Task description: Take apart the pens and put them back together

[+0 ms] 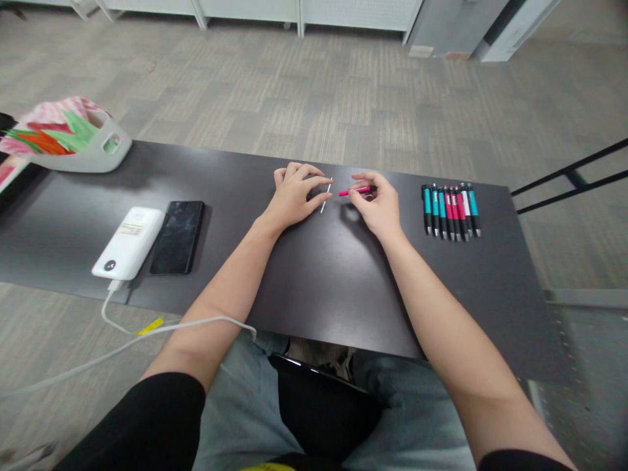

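Observation:
My left hand [296, 196] is over the table, its thumb and index finger closed on a thin white stick [322, 207] that looks like a pen refill. The stick slants, nearly upright in the picture. Across a small gap, my right hand [380, 203] pinches a pink pen barrel [354, 191] with a black part at its right end. The barrel points left toward the refill without touching it. To the right, several pens lie side by side in a row, among them a teal pen [434, 208], a pink pen [454, 212] and a white pen [466, 204].
On the dark table [314, 288] lie a black phone [177, 237] and a white power bank [130, 242], whose white cable [196, 322] crosses my left forearm. A white basket [110, 147] with colourful cloth stands at far left. Black metal bars [574, 176] are at right.

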A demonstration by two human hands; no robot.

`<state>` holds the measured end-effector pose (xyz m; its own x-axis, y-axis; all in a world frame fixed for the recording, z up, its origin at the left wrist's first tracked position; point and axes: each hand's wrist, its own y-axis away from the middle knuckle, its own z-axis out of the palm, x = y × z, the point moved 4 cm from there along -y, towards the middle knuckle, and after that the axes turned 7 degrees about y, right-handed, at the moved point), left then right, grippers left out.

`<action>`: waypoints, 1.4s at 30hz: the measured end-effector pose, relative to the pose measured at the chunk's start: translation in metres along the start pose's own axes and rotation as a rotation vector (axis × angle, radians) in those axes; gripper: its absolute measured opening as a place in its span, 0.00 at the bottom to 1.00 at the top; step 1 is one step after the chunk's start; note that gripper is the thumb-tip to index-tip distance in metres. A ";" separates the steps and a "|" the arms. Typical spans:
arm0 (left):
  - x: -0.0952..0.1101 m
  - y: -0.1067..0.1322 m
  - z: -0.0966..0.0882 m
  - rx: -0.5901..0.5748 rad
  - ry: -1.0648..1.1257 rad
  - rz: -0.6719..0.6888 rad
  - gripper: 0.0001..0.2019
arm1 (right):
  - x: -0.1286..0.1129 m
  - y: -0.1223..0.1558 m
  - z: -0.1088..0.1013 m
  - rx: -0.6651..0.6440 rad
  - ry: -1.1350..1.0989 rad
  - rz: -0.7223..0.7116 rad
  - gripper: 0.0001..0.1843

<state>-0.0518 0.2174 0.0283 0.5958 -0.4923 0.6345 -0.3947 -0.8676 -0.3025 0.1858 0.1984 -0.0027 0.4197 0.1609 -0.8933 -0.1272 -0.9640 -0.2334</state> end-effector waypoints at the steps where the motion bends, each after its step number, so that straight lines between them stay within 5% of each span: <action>1: 0.000 0.000 0.000 0.008 0.001 -0.003 0.13 | 0.002 0.000 0.002 -0.009 -0.006 0.010 0.20; 5: -0.004 -0.001 0.001 0.033 -0.003 -0.019 0.10 | 0.004 0.001 0.006 -0.039 -0.030 0.015 0.27; 12: -0.006 0.000 0.003 0.037 -0.013 -0.005 0.09 | -0.004 0.002 0.008 -0.109 -0.026 -0.037 0.26; 26: 0.016 0.003 0.020 -0.036 -0.012 0.019 0.10 | 0.003 -0.004 0.001 -0.007 -0.021 -0.030 0.35; 33: -0.010 -0.002 0.006 0.217 0.000 -0.057 0.08 | 0.007 0.002 0.002 -0.026 0.215 -0.058 0.17; 38: -0.039 -0.007 -0.007 0.333 0.066 -0.160 0.06 | 0.016 0.001 0.005 -0.038 0.242 -0.045 0.22; 42: -0.043 -0.007 -0.009 0.359 0.083 -0.167 0.09 | 0.019 -0.003 -0.001 0.053 0.122 -0.006 0.20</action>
<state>-0.0806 0.2447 0.0092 0.5664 -0.3484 0.7468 -0.0192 -0.9116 -0.4107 0.1954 0.2043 -0.0183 0.5264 0.1367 -0.8392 -0.1704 -0.9500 -0.2617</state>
